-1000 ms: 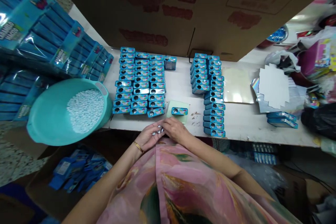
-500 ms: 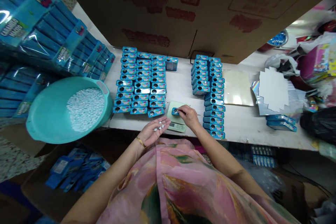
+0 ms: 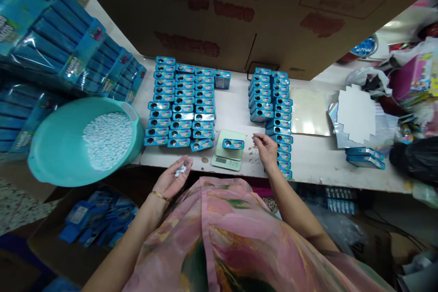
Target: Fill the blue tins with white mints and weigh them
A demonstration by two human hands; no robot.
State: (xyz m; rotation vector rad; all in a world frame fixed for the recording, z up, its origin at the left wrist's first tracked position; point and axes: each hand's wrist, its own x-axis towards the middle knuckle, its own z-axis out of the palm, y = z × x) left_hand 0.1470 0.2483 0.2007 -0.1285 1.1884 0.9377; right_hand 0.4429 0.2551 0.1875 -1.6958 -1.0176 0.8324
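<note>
My left hand (image 3: 174, 177) is cupped palm up at the table's front edge with several small white tablets (image 3: 179, 171) in it. A small blue tin (image 3: 233, 144) lies on a pale green scale (image 3: 228, 155) in front of me. My right hand (image 3: 266, 148) hovers just right of the scale, fingers loosely curled, beside a column of blue tins (image 3: 279, 121); I see nothing in it. A teal basin (image 3: 61, 155) holding a heap of white tablets (image 3: 106, 139) stands to my left.
A block of blue tins (image 3: 183, 105) in rows fills the table left of the scale. Wrapped blue packs (image 3: 65, 50) pile up at far left. A large cardboard box (image 3: 239, 13) stands behind the table. White cards (image 3: 356, 112) and bags lie at right.
My right hand has left the tin on the scale and moved right toward the tin column. My left hand has drawn back and left with the tablets.
</note>
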